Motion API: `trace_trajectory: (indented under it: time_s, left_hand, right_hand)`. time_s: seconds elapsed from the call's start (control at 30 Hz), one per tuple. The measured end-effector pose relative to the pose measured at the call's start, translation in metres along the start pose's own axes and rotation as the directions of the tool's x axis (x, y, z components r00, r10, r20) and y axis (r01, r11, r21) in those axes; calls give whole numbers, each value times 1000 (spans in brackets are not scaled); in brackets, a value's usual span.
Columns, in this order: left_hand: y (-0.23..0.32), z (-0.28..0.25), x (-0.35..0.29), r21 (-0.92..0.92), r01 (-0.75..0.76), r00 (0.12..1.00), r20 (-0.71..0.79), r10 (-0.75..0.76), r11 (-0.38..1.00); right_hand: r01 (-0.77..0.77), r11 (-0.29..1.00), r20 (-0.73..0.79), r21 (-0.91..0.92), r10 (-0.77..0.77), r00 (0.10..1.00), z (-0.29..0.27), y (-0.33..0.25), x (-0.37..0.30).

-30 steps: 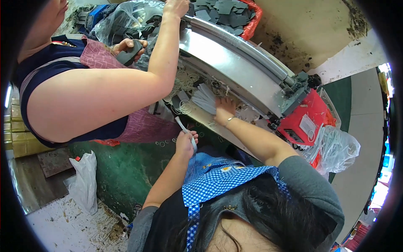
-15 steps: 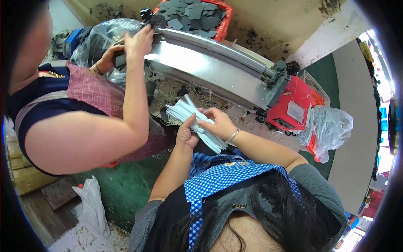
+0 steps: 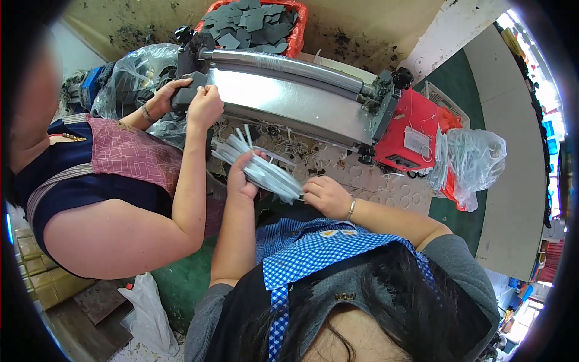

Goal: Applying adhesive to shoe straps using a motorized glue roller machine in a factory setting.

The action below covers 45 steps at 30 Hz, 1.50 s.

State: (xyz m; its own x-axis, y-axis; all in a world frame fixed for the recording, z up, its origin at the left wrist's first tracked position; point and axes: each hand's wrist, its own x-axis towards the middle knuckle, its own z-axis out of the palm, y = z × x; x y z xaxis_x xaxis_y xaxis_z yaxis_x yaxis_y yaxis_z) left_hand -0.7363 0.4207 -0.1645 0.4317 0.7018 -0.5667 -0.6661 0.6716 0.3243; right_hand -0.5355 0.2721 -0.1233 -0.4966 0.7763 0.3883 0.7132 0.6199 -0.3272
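A bundle of long, pale grey-white strips slants across in front of my body. My left hand is wrapped round its middle, thumb on top. At the bundle's right end my right hand has its fingers curled together on the strip ends; the fingertips are partly hidden. A few strips stick out loosely at the upper left of the bundle. Just beyond lies the machine's metal feed plate, with a roller along its far side.
At my left a co-worker in a pink apron holds dark grey flat pieces. A red-lined bin of similar pieces stands behind the machine. Beside its red end housing hangs a clear plastic bag. Thin rings litter the board below.
My right hand has slid from the bundle's middle to its right end. The bundle has shifted left in my left hand. The co-worker's right hand has come down toward the dark pieces.
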Motion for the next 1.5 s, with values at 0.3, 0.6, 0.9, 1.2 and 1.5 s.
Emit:
trace_trajectory:
  time_s: [0.3, 0.6, 0.9, 1.2, 1.5]
  left_hand:
    - [-7, 6, -23, 679, -144, 952, 292, -86, 720]
    - [-2, 29, -51, 500, 126, 626, 631, -459, 857]
    - [-15, -3, -19, 245, 270, 931, 180, -317, 931]
    - [-57, 40, -38, 384, 99, 985, 92, -144, 918]
    - [-60, 31, -28, 488, 55, 995, 45, -88, 871]
  right_hand:
    - [-792, 569, 411, -222, 791, 453, 44, 60, -66]
    - [-531, 598, 295, 600, 451, 842, 5, 29, 54]
    - [-619, -474, 723, 626, 651, 232, 14, 56, 4]
    - [-482, -469, 664, 740, 624, 412, 11, 19, 41]
    - [-700, -137, 552, 701, 726, 411, 15, 25, 32]
